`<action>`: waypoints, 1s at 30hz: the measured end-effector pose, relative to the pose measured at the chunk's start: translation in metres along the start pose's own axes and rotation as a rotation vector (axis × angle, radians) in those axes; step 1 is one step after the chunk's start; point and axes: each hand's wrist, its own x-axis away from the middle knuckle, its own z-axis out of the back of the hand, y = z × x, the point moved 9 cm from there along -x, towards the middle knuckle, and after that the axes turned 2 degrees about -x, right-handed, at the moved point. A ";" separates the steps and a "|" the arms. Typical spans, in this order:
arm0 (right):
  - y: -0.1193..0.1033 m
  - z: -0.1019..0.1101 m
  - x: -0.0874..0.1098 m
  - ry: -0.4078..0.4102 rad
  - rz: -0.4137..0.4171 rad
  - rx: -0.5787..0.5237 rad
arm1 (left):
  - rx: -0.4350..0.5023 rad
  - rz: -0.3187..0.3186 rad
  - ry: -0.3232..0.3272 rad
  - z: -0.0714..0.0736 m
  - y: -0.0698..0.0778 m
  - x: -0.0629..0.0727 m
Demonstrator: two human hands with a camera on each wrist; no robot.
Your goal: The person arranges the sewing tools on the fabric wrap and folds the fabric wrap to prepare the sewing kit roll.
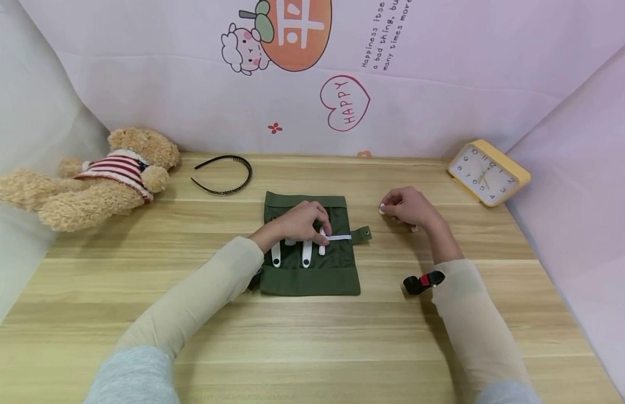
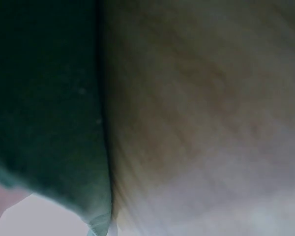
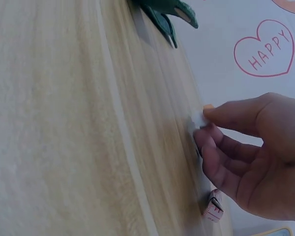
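Observation:
A green fabric roll-up pouch [image 1: 309,283] lies unfolded on the table, with a white elastic band across its inside. White-handled tools [image 1: 306,255] sit in it, their upper parts covered by my left hand [image 1: 303,221]. That hand's thumb and index finger pinch a slim white stick-like piece [image 1: 322,248] by the band. Right of the pouch, my right hand [image 1: 408,206] pinches a small white piece [image 3: 199,119] between thumb and fingertips; its kind is unclear. Below this hand lies a small rolled strip with pinkish markings [image 3: 214,209]. Mostly green fabric and blurred wood fill the left wrist view.
A teddy bear [image 1: 110,182] in a striped top lies at the left. Near the back edge is a black headband [image 1: 249,171]. A yellow alarm clock [image 1: 489,173] stands at the back right. The pouch's snap tab [image 1: 363,235] sticks out towards the right hand.

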 end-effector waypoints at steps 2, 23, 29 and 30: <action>-0.001 -0.002 0.000 -0.002 0.002 -0.032 | 0.005 0.004 0.001 0.000 -0.001 0.001; -0.049 -0.034 -0.003 -0.110 0.124 -0.300 | 0.035 -0.001 -0.001 -0.001 -0.004 -0.001; -0.065 -0.045 -0.003 -0.194 0.194 -0.288 | 0.041 -0.015 0.002 0.000 -0.004 -0.001; -0.067 -0.047 -0.003 -0.212 0.213 -0.291 | 0.043 -0.017 0.003 0.000 -0.004 -0.001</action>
